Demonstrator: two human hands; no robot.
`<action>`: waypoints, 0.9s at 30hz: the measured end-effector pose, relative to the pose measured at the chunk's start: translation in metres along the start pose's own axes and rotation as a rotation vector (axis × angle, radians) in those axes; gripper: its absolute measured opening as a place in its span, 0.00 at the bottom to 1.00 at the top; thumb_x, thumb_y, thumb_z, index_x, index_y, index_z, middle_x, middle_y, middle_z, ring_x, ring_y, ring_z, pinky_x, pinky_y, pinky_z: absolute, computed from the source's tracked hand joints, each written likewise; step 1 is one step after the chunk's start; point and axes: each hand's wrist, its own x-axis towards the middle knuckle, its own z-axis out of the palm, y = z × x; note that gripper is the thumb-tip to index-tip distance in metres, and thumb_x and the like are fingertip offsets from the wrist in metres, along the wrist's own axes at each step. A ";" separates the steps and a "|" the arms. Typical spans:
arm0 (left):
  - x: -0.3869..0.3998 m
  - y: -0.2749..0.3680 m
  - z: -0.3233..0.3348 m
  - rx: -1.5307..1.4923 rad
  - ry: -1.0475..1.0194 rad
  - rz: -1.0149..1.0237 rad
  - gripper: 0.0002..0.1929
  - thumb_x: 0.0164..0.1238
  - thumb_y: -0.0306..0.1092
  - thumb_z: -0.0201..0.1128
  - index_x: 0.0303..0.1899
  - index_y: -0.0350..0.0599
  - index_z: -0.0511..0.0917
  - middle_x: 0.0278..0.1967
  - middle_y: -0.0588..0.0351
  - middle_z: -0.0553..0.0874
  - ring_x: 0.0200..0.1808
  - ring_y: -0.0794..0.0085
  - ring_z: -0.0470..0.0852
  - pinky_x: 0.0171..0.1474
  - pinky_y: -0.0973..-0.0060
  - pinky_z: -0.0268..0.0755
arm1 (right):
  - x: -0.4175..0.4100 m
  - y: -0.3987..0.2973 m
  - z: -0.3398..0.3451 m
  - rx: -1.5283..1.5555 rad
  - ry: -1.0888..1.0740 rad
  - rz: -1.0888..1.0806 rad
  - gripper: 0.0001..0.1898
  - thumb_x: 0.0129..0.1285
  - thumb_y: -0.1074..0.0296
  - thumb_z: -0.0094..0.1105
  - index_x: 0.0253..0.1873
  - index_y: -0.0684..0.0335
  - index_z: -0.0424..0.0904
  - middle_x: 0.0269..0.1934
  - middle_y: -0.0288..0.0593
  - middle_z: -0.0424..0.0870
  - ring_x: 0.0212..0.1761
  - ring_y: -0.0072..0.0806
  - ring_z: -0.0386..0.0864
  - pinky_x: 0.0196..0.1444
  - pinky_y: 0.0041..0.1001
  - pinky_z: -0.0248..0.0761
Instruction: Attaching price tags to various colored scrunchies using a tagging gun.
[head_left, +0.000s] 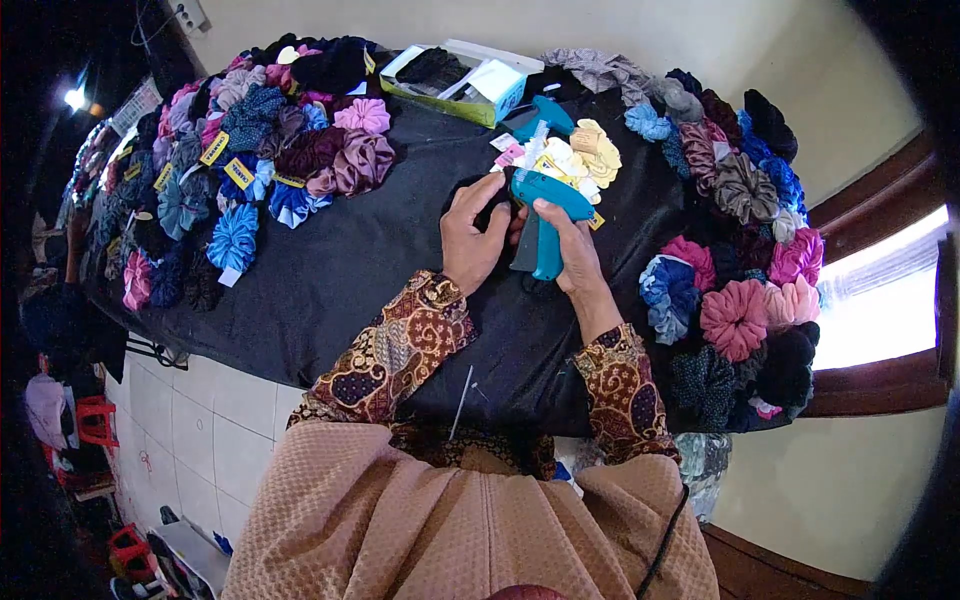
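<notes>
My right hand (576, 244) is closed around a teal tagging gun (551, 199), its front end at the fingers of my left hand. My left hand (476, 232) grips a black fabric piece (466, 186), probably a scrunchie, mostly hidden by the fingers. Just beyond the gun lies a pile of cream and yellow paper tags (574, 161), with a strip of clear tag fasteners (534, 146) near it. A second teal tagging gun (551, 114) rests behind the pile. All this is over a black cloth-covered table (360, 247).
Scrunchies, some with yellow tags, are heaped at the left (251, 120); more lie at the right (733, 319). An open cardboard box (480, 105) with dark contents stands at the back. A thin white stick (461, 401) lies near the front edge. Red plastic stools (96, 421) stand at lower left.
</notes>
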 end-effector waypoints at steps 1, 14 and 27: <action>0.000 0.000 0.000 0.000 0.000 0.000 0.18 0.61 0.25 0.62 0.54 0.38 0.79 0.52 0.47 0.83 0.53 0.59 0.81 0.57 0.68 0.72 | 0.001 0.001 -0.001 0.003 0.008 0.012 0.17 0.61 0.59 0.64 0.49 0.65 0.78 0.35 0.42 0.84 0.31 0.30 0.84 0.35 0.29 0.80; -0.001 0.003 -0.001 -0.034 -0.036 -0.099 0.21 0.62 0.25 0.60 0.59 0.41 0.77 0.54 0.46 0.81 0.54 0.59 0.79 0.59 0.68 0.70 | 0.002 0.008 0.000 -0.068 0.055 0.017 0.21 0.62 0.60 0.67 0.56 0.63 0.74 0.45 0.40 0.82 0.46 0.27 0.81 0.49 0.28 0.76; 0.004 0.003 -0.003 -0.010 -0.031 -0.090 0.22 0.60 0.24 0.59 0.57 0.44 0.78 0.53 0.48 0.82 0.53 0.58 0.79 0.58 0.67 0.70 | -0.003 0.008 0.009 -0.065 0.092 0.023 0.27 0.58 0.57 0.71 0.59 0.63 0.75 0.53 0.42 0.80 0.55 0.28 0.77 0.59 0.30 0.70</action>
